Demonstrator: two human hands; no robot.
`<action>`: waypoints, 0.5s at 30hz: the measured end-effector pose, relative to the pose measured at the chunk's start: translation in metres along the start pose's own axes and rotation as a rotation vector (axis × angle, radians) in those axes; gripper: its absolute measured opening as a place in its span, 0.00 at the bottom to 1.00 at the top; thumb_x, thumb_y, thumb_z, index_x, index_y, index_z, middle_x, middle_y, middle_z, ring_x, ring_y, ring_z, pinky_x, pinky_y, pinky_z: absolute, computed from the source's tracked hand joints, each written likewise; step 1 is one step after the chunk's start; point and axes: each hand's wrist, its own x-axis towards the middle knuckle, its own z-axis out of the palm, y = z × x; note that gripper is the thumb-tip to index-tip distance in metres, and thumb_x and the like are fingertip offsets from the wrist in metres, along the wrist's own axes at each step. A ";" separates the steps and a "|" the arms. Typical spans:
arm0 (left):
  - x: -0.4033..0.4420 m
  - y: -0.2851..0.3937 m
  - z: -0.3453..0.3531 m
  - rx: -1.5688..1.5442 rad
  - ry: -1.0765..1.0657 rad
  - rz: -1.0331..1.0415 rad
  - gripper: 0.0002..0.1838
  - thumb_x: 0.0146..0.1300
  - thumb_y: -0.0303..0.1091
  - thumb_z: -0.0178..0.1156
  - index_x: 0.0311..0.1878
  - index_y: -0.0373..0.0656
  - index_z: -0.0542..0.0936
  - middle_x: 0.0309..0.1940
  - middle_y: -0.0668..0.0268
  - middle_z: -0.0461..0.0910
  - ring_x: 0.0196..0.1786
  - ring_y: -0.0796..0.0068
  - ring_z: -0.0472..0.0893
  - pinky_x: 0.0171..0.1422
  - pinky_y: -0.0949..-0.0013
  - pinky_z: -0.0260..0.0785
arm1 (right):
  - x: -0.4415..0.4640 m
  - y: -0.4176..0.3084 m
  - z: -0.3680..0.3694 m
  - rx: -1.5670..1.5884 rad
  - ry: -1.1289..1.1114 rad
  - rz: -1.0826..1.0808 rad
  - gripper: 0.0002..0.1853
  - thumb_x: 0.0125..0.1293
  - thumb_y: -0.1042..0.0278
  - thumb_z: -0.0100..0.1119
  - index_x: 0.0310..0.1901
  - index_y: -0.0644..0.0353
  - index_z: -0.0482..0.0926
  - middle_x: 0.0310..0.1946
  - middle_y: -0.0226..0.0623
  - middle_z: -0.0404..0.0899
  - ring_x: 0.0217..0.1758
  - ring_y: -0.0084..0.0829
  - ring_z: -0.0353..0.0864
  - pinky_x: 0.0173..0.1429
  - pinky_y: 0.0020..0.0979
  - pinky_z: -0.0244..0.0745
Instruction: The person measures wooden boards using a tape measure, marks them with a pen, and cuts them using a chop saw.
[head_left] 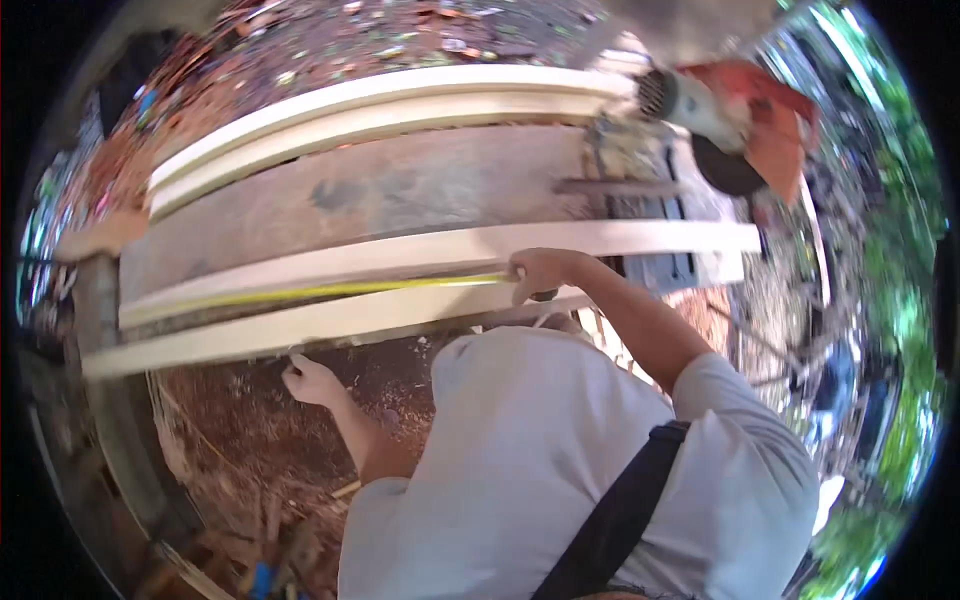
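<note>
My right hand [540, 275] is closed around the body of a tape measure, which my fingers mostly hide. The yellow tape blade [340, 291] runs out to the left along two pale wooden boards. One board [420, 250] lies behind the blade; the nearer board [300, 325] passes under it and my right hand. Below the nearer board's front edge, my left hand [310, 381] is held with its fingers curled together. Whether it holds something small is too blurred to tell.
A power saw with an orange-red body [775, 130] stands at the back right. More pale boards [400, 105] lie along the far side of the worn wooden bench [400, 185]. A wooden post [110, 420] stands at the left. Shavings and debris cover the ground [270, 430].
</note>
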 end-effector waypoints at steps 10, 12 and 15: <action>-0.063 0.193 0.123 -0.032 -1.089 0.740 0.19 0.66 0.43 0.58 0.41 0.32 0.84 0.36 0.43 0.83 0.41 0.48 0.84 0.47 0.54 0.72 | -0.093 0.111 -0.012 -0.044 0.183 0.029 0.26 0.50 0.58 0.68 0.51 0.63 0.82 0.47 0.52 0.84 0.52 0.46 0.83 0.56 0.42 0.76; -0.130 0.217 0.139 0.065 -1.189 0.927 0.25 0.65 0.49 0.55 0.41 0.32 0.84 0.39 0.41 0.83 0.46 0.40 0.82 0.54 0.48 0.72 | -0.103 0.150 -0.020 -0.190 0.230 0.019 0.23 0.54 0.58 0.65 0.49 0.63 0.83 0.44 0.52 0.85 0.50 0.47 0.84 0.54 0.44 0.77; -0.222 0.247 0.153 0.284 -1.409 0.983 0.30 0.67 0.55 0.51 0.43 0.32 0.84 0.43 0.40 0.82 0.49 0.38 0.81 0.57 0.45 0.71 | -0.124 0.224 -0.029 -0.180 0.329 0.034 0.21 0.56 0.53 0.66 0.43 0.62 0.84 0.36 0.48 0.85 0.40 0.43 0.86 0.45 0.41 0.78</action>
